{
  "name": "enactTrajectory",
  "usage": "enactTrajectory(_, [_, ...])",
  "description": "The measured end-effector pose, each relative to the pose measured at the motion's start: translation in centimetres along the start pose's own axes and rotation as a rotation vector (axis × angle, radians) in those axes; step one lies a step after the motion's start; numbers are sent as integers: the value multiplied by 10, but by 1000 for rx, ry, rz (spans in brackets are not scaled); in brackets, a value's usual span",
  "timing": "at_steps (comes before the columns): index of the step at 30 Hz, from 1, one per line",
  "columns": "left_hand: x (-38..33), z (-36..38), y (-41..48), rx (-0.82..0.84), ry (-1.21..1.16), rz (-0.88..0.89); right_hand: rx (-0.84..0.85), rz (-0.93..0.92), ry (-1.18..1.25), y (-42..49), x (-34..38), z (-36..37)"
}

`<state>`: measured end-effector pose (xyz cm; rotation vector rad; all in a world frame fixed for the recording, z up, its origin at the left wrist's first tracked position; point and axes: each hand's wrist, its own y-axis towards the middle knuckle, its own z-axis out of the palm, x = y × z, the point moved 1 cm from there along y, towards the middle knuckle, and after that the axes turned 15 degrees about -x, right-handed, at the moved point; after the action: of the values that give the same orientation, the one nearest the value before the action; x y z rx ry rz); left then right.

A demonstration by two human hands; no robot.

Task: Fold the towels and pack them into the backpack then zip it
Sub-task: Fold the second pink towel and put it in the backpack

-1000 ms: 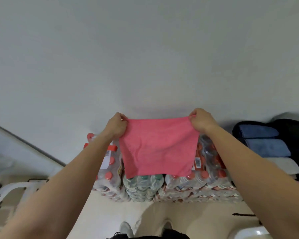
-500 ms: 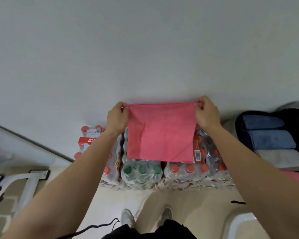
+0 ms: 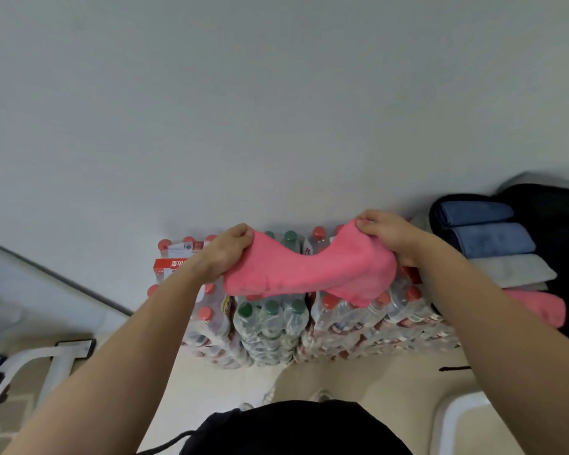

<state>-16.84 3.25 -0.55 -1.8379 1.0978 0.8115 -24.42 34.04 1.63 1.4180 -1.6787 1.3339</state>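
A pink towel (image 3: 309, 274) hangs slack in the air between my two hands, sagging in its middle above the bottle packs. My left hand (image 3: 225, 249) grips its left end with curled fingers. My right hand (image 3: 386, 233) pinches the right end, where the cloth bunches and droops. At the far right lies the open black backpack (image 3: 559, 218). Inside it sit two folded blue towels (image 3: 493, 241), a folded grey towel (image 3: 513, 270) and a rolled pink towel (image 3: 539, 307).
Shrink-wrapped packs of water bottles (image 3: 270, 323) with red and green caps stand against the white wall, right under the towel. A white frame (image 3: 56, 359) lies on the floor at left. A white rounded object (image 3: 463, 421) is at bottom right. My feet are below.
The towel was held stretched flat and hanging down; now my hands have dropped lower and turned, and the cloth sags and bunches between them. The view has tilted downward.
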Motion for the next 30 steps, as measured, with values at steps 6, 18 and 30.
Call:
enactTrajectory(6, [3, -2, -9, 117, -57, -80, 60, 24, -13, -10, 0, -1])
enactTrajectory(18, [22, 27, 50, -439, 211, 105, -373, -304, -423, 54, -29, 9])
enactTrajectory(30, [10, 14, 89, -551, 222, 185, -491, -302, -371, 91, -20, 3])
